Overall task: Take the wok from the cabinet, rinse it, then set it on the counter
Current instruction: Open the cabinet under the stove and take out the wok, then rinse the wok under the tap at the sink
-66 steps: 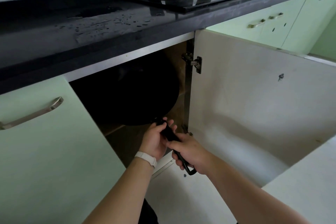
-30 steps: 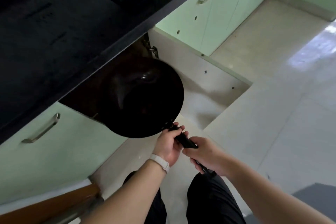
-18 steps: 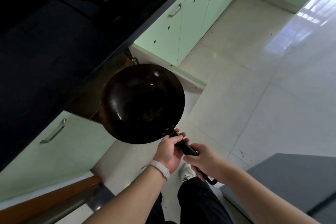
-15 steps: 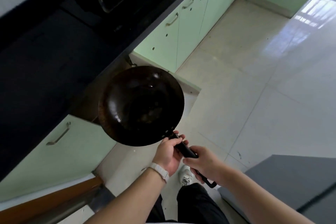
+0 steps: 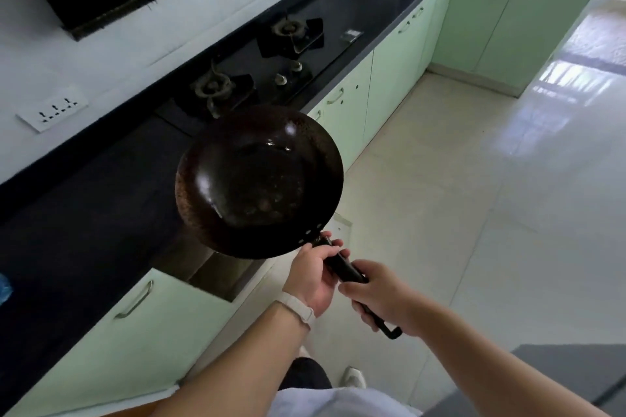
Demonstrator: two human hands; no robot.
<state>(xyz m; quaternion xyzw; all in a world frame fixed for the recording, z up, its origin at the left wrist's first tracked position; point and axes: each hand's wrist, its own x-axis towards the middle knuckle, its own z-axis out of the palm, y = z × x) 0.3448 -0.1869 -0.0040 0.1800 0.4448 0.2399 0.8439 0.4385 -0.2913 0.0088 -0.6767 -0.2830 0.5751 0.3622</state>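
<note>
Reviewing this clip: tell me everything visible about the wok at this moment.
The wok is a round, dark, metal-looking bowl, glossy inside with brownish speckling near the rim and rivets by its straight black handle, which ends in a hanging loop. It is empty, held in the air, bowl facing up, beside the counter edge. The left hand and the right hand both grip the handle.

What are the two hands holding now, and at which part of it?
Both hold the wok by its black handle: left hand nearest the bowl, right hand farther back.
</note>
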